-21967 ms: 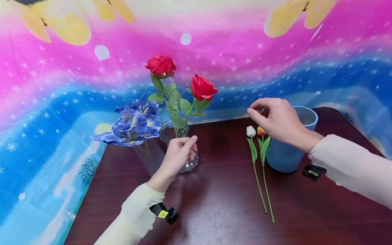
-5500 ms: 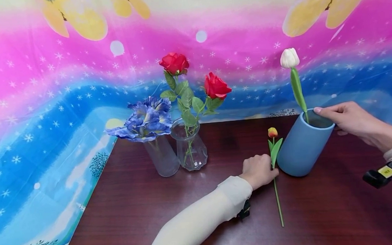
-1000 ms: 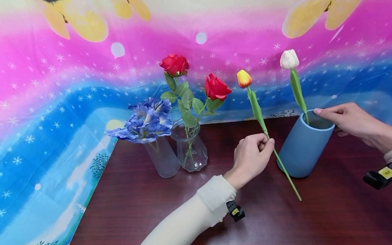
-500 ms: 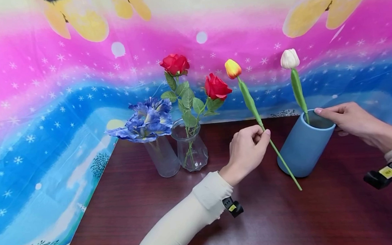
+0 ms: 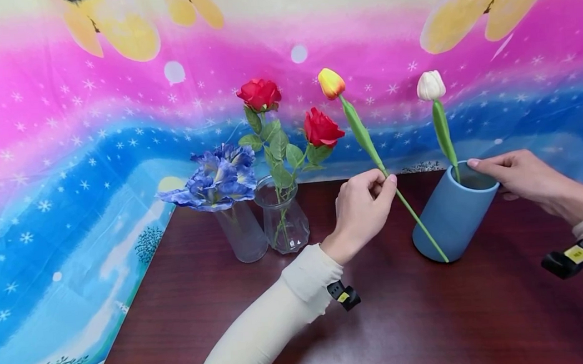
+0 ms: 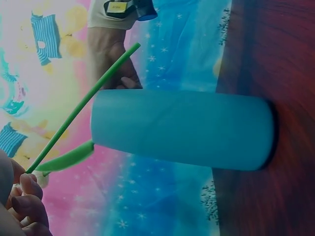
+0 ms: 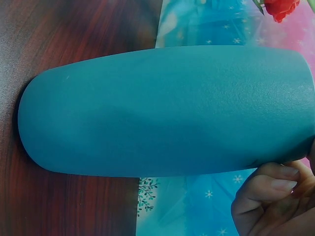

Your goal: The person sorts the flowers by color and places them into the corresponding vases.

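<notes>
My left hand (image 5: 363,211) pinches the green stem of a yellow-orange tulip (image 5: 332,83) between thumb and fingers. The tulip leans, its bloom up to the left and its stem end low in front of the blue vase (image 5: 449,217). In the left wrist view the stem (image 6: 81,108) slants past the vase mouth, outside it. My right hand (image 5: 532,181) grips the vase rim at its right side, thumb on top. A white tulip (image 5: 431,86) stands in that vase, against the left of its rim. In the right wrist view curled fingers (image 7: 268,191) lie beside the vase.
To the left stand a frosted vase (image 5: 244,235) with blue-purple flowers (image 5: 216,178) and a clear glass vase (image 5: 289,226) with two red roses (image 5: 259,95). All rest on a dark wooden table (image 5: 180,322) before a printed cloth backdrop (image 5: 116,103).
The left hand picked the yellow-orange tulip off the table and has kept raising it, lately a little up and left. Earlier, the white tulip went from table to vase. The right hand stays on the rim.
</notes>
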`<state>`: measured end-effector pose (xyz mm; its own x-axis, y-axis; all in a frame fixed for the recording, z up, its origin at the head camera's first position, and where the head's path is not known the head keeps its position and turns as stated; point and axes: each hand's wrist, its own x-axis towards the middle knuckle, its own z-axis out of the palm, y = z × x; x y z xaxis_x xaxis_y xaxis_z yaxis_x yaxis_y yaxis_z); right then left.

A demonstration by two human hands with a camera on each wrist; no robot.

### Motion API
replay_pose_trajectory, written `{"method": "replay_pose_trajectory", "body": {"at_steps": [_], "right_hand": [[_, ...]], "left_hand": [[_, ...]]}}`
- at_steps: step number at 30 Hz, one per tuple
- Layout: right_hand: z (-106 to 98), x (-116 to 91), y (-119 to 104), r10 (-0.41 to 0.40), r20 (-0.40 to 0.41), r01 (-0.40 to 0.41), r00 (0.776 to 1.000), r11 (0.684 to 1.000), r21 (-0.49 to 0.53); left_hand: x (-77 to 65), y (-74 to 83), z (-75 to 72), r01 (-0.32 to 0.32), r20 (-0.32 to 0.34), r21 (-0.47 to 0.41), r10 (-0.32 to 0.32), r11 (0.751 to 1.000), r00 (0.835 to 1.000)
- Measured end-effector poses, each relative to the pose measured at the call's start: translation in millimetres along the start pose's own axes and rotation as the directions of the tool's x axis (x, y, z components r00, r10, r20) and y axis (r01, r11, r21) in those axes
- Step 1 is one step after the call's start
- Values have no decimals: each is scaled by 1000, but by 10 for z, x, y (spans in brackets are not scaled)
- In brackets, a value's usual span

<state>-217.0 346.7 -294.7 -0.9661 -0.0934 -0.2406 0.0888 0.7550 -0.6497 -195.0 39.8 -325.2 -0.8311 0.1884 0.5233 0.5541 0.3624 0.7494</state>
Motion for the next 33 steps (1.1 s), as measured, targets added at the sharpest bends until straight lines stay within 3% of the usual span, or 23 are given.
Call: {"method": "replay_pose_trajectory", "body": {"at_steps": [33], "right_hand": [[12,2,8,-2,-1,2,1000,1000,-20]], "left_hand": [[283,170,-211,-105,-68,-36,102,994,992]]}}
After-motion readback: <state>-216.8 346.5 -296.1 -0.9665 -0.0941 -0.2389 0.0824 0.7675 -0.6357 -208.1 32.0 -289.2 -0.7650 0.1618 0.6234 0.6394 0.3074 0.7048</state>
